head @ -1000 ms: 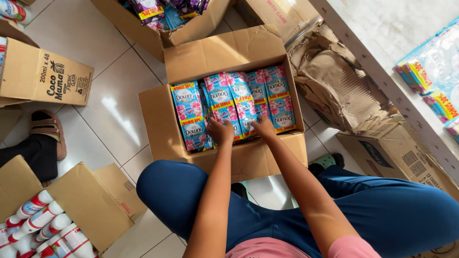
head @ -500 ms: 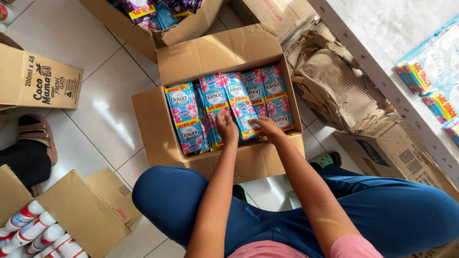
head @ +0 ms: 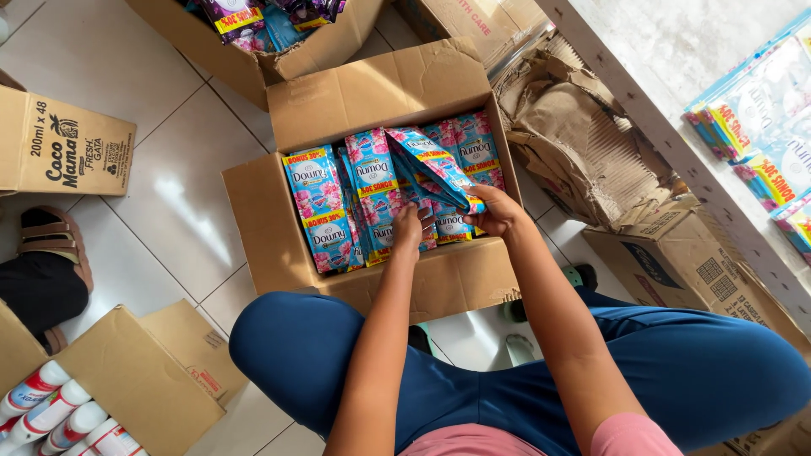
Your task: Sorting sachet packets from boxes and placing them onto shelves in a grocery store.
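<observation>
Blue-and-pink sachet strip point(head: 435, 165), tilted and partly lifted out of the open cardboard box point(head: 380, 93), pinched at its lower end by the right hand point(head: 498, 211). Left hand point(head: 410, 228), fingers curled, pressed onto the upright sachet packs point(head: 325, 207) filling the box. A closed carton point(head: 63, 156) with dark print lies left; white bottles point(head: 51, 414) with red bands stand in a lower-left box; crumpled cardboard point(head: 583, 139) lies right. Floor: pale glossy tiles point(head: 169, 177).
</observation>
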